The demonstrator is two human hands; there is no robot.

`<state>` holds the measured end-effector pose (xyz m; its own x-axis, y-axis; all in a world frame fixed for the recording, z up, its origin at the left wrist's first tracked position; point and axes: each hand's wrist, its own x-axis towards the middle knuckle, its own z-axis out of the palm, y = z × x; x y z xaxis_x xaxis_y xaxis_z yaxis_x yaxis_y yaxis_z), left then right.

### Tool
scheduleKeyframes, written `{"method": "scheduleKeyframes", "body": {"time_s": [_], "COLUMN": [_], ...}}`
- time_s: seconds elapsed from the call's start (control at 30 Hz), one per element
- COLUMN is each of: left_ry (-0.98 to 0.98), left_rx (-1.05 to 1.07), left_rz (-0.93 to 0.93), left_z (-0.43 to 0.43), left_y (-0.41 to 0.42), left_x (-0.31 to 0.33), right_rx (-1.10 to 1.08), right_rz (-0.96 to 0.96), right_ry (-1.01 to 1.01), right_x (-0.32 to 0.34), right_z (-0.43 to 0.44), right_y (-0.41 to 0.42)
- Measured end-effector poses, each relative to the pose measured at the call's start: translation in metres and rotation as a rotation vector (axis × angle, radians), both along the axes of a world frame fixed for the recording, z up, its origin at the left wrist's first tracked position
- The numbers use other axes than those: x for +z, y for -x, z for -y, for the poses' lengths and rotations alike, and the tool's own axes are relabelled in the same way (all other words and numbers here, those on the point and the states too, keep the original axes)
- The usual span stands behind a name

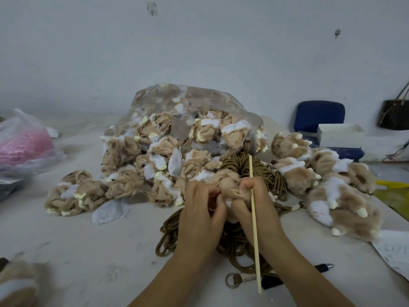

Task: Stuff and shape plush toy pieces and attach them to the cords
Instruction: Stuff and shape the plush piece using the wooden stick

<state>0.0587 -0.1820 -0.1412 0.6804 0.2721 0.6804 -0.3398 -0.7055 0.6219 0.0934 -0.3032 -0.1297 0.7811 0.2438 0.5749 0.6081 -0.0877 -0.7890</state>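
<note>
A tan plush piece (225, 181) sits between both hands above the table. My left hand (200, 209) pinches its near edge with curled fingers. My right hand (252, 196) grips the piece too and holds a thin wooden stick (254, 229) that runs upright past the wrist. Brown cords (252, 167) lie coiled under and behind the hands; a cord end with a metal ring (232, 281) lies near the right forearm. A clear bag (181, 138) of inside-out plush pieces stands behind. Finished paw-shaped plush toys (327, 185) are heaped at the right.
A few loose unturned pieces (75, 191) lie at the left of the bag. A plastic bag with pink material (24, 145) is at far left. A black pen (323, 267) and a paper sheet (394, 251) lie near right. A blue chair (318, 116) and white box (340, 134) stand behind.
</note>
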Motion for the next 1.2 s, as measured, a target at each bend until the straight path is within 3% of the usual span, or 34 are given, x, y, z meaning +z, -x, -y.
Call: {"method": "scheduleKeyframes", "body": {"time_s": [0.1, 0.37, 0.57, 0.83, 1.07, 1.2], "left_ry": [0.032, 0.094, 0.021, 0.059, -0.037, -0.112], "left_rx": [-0.112, -0.074, -0.154, -0.174, -0.224, -0.155], "left_rz": [-0.029, -0.101, -0.072, -0.239, -0.221, -0.234], "left_z": [0.0, -0.012, -0.014, -0.015, -0.018, -0.018], "left_y": [-0.001, -0.006, -0.007, -0.008, -0.006, -0.008], "left_x": [-0.002, -0.008, -0.003, -0.002, 0.004, 0.003], "right_rx": [-0.017, -0.036, -0.084, -0.04, -0.037, -0.008], "right_rz": [-0.016, 0.104, 0.08, 0.068, -0.027, 0.084], "right_ry": [-0.009, 0.13, 0.127, 0.149, 0.104, 0.223], "right_x": [0.002, -0.001, 0.0, -0.003, 0.0, -0.002], "right_z": [0.005, -0.001, 0.003, 0.004, 0.008, 0.003], "right_y": [-0.004, -0.002, -0.006, -0.004, -0.006, -0.004]}}
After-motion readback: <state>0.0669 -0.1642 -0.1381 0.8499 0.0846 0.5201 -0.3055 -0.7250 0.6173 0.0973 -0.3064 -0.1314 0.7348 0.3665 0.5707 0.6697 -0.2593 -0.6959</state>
